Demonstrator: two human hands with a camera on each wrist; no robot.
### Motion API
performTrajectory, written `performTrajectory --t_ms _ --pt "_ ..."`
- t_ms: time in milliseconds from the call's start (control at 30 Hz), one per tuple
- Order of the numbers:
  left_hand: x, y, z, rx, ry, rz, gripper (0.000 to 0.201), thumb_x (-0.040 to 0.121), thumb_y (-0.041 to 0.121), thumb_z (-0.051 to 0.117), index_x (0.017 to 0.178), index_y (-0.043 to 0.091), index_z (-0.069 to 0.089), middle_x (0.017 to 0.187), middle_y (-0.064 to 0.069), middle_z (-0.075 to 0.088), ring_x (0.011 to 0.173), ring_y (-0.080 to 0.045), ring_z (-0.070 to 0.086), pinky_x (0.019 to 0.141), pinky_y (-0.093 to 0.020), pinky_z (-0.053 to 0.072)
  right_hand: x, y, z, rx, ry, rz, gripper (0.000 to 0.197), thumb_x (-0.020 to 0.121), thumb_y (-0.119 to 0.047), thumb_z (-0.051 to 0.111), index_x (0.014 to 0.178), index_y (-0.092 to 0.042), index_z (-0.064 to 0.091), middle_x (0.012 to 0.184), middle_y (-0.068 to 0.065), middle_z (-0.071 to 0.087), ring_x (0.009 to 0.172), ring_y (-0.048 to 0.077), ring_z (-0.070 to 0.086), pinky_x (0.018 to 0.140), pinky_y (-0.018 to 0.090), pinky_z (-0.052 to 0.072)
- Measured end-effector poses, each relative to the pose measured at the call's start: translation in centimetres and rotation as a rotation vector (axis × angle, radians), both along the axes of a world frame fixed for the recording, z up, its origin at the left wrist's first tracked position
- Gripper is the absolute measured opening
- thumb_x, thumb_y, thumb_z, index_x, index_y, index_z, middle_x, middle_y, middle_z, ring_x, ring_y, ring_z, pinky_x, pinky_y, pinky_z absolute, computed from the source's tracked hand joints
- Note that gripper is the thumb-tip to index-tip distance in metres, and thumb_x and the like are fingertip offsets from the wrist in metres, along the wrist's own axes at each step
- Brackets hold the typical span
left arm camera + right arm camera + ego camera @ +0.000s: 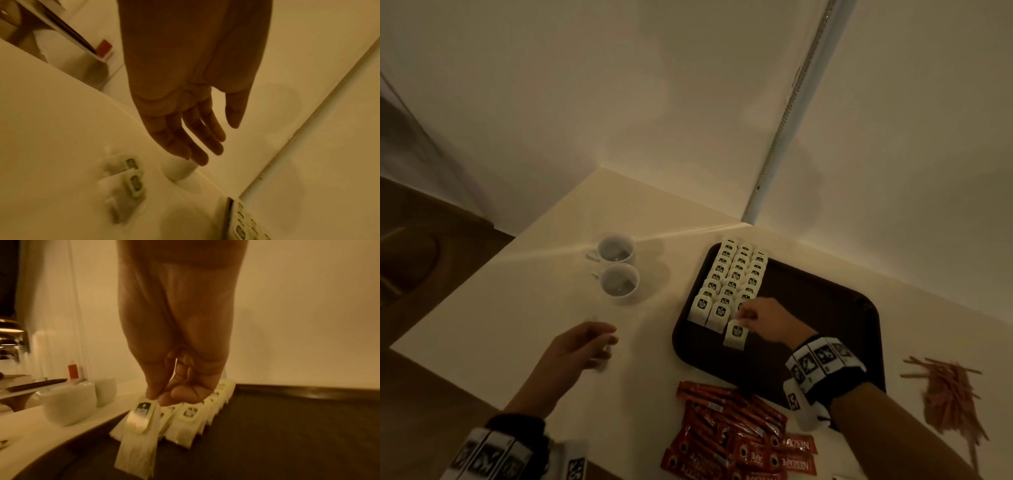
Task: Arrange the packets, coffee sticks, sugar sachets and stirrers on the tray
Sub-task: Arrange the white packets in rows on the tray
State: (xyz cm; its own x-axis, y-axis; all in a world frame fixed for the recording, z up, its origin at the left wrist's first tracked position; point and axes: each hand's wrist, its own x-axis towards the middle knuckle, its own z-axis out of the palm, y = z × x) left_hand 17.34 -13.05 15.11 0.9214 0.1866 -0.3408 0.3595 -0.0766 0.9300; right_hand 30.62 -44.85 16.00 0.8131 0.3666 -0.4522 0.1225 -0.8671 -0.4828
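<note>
A dark brown tray (825, 308) holds three rows of white packets (736, 277) along its left side. My right hand (743, 317) pinches one more white packet (736, 334) by its top edge at the near end of the rows; the right wrist view shows this packet (139, 426) hanging from thumb and forefinger just above the tray floor (287, 434). My left hand (606, 337) hovers over the table left of the tray, fingers (197, 146) straight and empty, above a couple of blurred loose packets (134, 180). Red coffee sticks (739, 435) are piled in front of the tray. Wooden stirrers (948, 394) lie at the right.
Two white cups (618, 267) stand on the table left of the tray's far end. The table fits into a corner of two pale walls, and its left edge drops to a wooden floor. The tray's right half is bare.
</note>
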Motion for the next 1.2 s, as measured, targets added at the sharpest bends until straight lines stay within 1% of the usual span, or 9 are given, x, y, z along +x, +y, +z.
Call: performTrajectory --t_ms 333,500,600,667,733,800,900,1033,1200 --pt "-2.8 2.8 -1.5 0.006 0.121 0.077 0.020 0.097 0.009 0.048 0.103 0.010 0.066 0.096 -0.009 0.072 0.084 -0.029 0.065 0.075 -0.035 0.048 2.0 -0.2 -3.9 -0.023 -0.092 -0.194 0.015 0.091 -0.010 0.059 0.102 -0.003 0.065 0.110 0.010 0.064 0.092 0.010 0.053 0.078 0.019 0.039" --pt "-2.6 2.9 -0.8 0.008 0.116 0.065 0.019 0.097 0.011 0.047 0.104 0.011 0.065 0.098 -0.008 0.071 0.092 -0.034 0.064 0.078 -0.036 0.048 2.5 0.1 -4.6 -0.011 -0.127 -0.236 0.011 0.089 -0.010 0.060 0.098 -0.004 0.065 0.106 0.010 0.065 0.098 0.019 0.060 0.083 0.026 0.047" --pt "-1.9 3.1 -0.5 0.094 0.099 0.087 0.015 0.095 0.010 0.053 0.101 0.012 0.066 0.102 -0.007 0.069 0.090 -0.030 0.064 0.075 -0.034 0.049 1.9 0.7 -3.9 0.074 -0.226 -0.268 0.010 0.089 -0.014 0.061 0.096 -0.008 0.063 0.098 0.006 0.063 0.087 0.014 0.057 0.074 0.022 0.046" --pt "-1.0 3.8 -1.1 0.294 0.066 0.103 0.013 0.090 0.012 0.062 0.103 0.014 0.064 0.108 -0.006 0.065 0.087 -0.024 0.062 0.070 -0.030 0.048 0.7 1.7 -3.0 0.164 -0.271 -0.250 0.006 0.090 -0.017 0.060 0.094 -0.014 0.062 0.093 0.000 0.060 0.081 0.012 0.055 0.067 0.017 0.042" --pt "0.1 4.9 -2.4 0.472 0.076 0.110 0.035 0.081 0.016 0.074 0.113 0.016 0.059 0.116 -0.009 0.058 0.092 -0.025 0.058 0.073 -0.030 0.046 -1.3 3.1 -2.2 0.259 -0.214 -0.155 0.003 0.090 -0.017 0.060 0.093 -0.019 0.062 0.089 -0.008 0.058 0.080 0.005 0.054 0.066 0.010 0.040" --pt "1.3 5.6 -3.6 0.560 0.184 0.055 0.065 0.072 0.024 0.083 0.127 0.015 0.049 0.126 -0.013 0.048 0.107 -0.028 0.051 0.088 -0.037 0.045 -3.7 4.4 -1.8 0.287 -0.115 -0.007 0.007 0.090 -0.017 0.061 0.094 -0.022 0.063 0.090 -0.015 0.059 0.083 -0.002 0.055 0.070 0.008 0.041" --pt "3.1 5.5 -4.7 0.689 0.313 -0.111 0.092 0.066 0.037 0.085 0.139 0.012 0.036 0.134 -0.015 0.038 0.122 -0.033 0.041 0.100 -0.043 0.038 -6.9 5.7 -2.0 0.269 0.024 0.177 0.007 0.090 -0.023 0.059 0.093 -0.028 0.063 0.092 -0.016 0.063 0.087 -0.003 0.058 0.077 0.011 0.044" --pt "4.3 4.0 -5.7 0.852 0.383 -0.302 0.081 0.076 0.034 0.076 0.139 0.011 0.031 0.136 -0.013 0.033 0.125 -0.034 0.034 0.102 -0.042 0.038 -9.2 6.3 -2.7 0.231 0.107 0.261 0.008 0.091 -0.026 0.058 0.091 -0.033 0.061 0.095 -0.016 0.062 0.088 -0.005 0.057 0.074 0.010 0.043" --pt "4.7 3.8 -6.5 0.812 0.362 -0.305 0.056 0.079 0.023 0.073 0.125 0.010 0.045 0.126 -0.011 0.048 0.114 -0.029 0.049 0.092 -0.035 0.043 -10.0 6.3 -2.6 0.221 0.102 0.257 0.009 0.092 -0.025 0.057 0.097 -0.030 0.063 0.101 -0.016 0.061 0.093 -0.008 0.055 0.079 0.009 0.044"
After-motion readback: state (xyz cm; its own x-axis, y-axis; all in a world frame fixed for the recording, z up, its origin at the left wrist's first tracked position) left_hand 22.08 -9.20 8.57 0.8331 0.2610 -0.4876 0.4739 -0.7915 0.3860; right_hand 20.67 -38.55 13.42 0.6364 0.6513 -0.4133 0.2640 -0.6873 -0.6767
